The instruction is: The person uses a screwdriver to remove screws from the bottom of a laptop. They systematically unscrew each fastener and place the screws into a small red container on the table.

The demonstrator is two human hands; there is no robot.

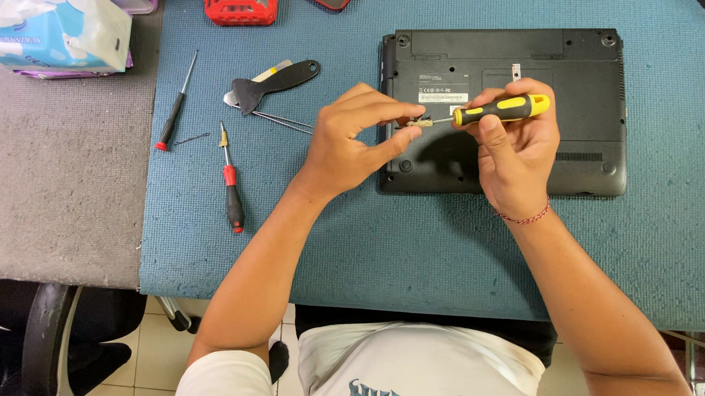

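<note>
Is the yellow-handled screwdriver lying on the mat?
No, the right hand holds the yellow-handled screwdriver above the laptop.

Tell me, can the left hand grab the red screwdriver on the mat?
Probably yes. The red screwdriver lies in the open on the mat, just left of the left hand, with nothing between them. But that hand is pinching a small part at the yellow screwdriver's tip.

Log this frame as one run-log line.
right hand: grips yellow-black screwdriver | left hand: pinches its tip | under: upturned black laptop | on: blue mat
</note>
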